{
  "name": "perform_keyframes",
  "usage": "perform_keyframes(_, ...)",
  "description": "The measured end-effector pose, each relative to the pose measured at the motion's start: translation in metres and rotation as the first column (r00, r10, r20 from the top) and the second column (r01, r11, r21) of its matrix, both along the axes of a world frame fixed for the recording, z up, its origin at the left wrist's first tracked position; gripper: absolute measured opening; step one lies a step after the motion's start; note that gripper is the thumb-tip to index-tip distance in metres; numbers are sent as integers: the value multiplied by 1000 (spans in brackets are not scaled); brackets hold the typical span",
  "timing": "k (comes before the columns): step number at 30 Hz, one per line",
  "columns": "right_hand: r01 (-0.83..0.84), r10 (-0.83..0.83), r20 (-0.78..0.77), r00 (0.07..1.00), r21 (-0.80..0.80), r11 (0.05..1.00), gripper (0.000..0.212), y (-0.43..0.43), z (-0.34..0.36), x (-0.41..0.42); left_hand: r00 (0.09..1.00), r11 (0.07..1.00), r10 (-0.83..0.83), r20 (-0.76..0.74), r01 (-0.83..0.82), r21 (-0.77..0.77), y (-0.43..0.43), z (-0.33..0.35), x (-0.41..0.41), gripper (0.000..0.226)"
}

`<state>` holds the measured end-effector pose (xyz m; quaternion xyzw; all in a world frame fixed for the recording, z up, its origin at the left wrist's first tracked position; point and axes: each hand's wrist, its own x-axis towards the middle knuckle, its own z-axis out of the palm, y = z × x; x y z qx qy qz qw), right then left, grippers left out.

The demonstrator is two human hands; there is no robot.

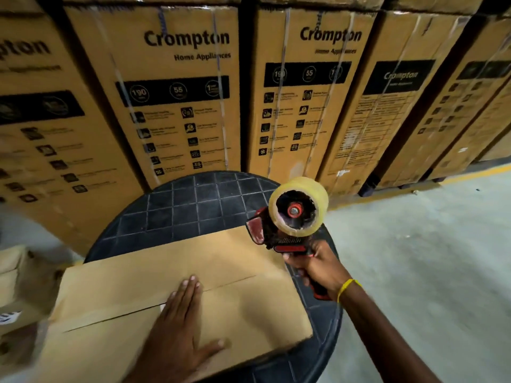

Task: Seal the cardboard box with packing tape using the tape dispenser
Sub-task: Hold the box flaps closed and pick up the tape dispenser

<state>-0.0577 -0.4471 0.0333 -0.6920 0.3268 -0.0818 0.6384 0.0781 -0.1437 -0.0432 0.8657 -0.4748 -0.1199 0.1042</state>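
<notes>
Tape (313, 193) may miss the seam (235, 281): right hand (318, 268) grips the red tape dispenser (272, 234) aloft, two o'clock of the brown cardboard box (249, 308) on the round black desk (190, 205); flat left hand (184, 310) pins it.

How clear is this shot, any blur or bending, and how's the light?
Head view: the tape dispenser in the right hand is fairly sharp; the left hand flat on the cardboard box is slightly blurred; the left edge smears; the stacked cartons lean outward from wide-angle bending; light is dim, brighter on the floor at right.
</notes>
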Motion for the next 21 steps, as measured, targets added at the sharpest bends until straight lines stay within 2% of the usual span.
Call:
perform_keyframes(1, -37, 35, -28, 999, -57, 998, 23, 13, 2, 11, 993, 995, 53, -110, -61, -73, 1, 0, 2, 111)
perform_keyframes(2, -76, 71, -57, 996, -96, 992, 24, 25, 3, 21, 950, 975, 116, -291, -165, -151, 1, 5, 5, 96)
perform_keyframes(3, -108, 100, -75, 992, -118, 987, 20, 35, 3, 28, 859, 931, 166, -485, -299, -211, -3, 14, 6, 78)
perform_keyframes(5, -186, 176, -77, 981, -151, 971, 10, 59, 6, 44, 576, 734, 202, -792, -625, -266, -4, 36, 9, 46)
perform_keyframes(7, -261, 257, -44, 965, -165, 951, 7, 82, 6, 60, 221, 490, 11, -975, -851, -187, -1, 57, 17, 57)
perform_keyframes(8, -279, 279, -24, 960, -156, 947, 9, 91, 5, 65, 79, 422, -127, -989, -898, -126, 0, 67, 20, 68)
perform_keyframes(9, -298, 300, -7, 954, -142, 944, 9, 103, 6, 72, -10, 378, -235, -972, -922, -82, 5, 76, 23, 76)
perform_keyframes(12, -317, 322, 24, 947, -113, 942, 5, 130, 3, 89, -147, 236, -417, -897, -971, 50, 26, 95, 26, 76)
perform_keyframes(14, -326, 334, 55, 941, -115, 938, 5, 144, 2, 95, -193, 102, -503, -842, -981, 163, 37, 99, 26, 67)
perform_keyframes(17, -374, 390, 109, 914, -139, 917, 4, 167, 3, 105, -198, -112, -530, -825, -948, 300, 48, 98, 26, 50)
perform_keyframes(21, -403, 447, 182, 876, -232, 885, 26, 189, 1, 116, -188, -307, -461, -867, -883, 355, 51, 97, 29, 32)
